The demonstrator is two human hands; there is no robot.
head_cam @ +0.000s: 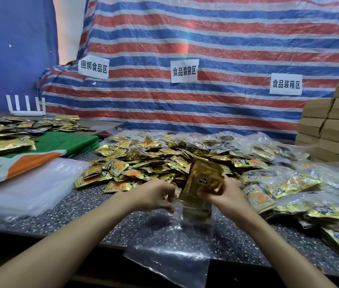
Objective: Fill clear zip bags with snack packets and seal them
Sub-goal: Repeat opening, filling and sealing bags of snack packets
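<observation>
A clear zip bag (170,244) lies over the near edge of the speckled table (77,215), its mouth raised toward me. My left hand (156,194) pinches the bag's open rim. My right hand (224,194) grips a stack of gold snack packets (204,179), held upright with its lower end inside the bag's mouth. Behind my hands spreads a big heap of loose gold packets (143,163).
Filled clear bags (289,183) pile up on the right. A stack of empty clear bags (29,188) lies at the left beside a green and orange cloth (39,154). Cardboard boxes (330,125) stand at the back right. A striped tarp (206,59) with paper signs forms the backdrop.
</observation>
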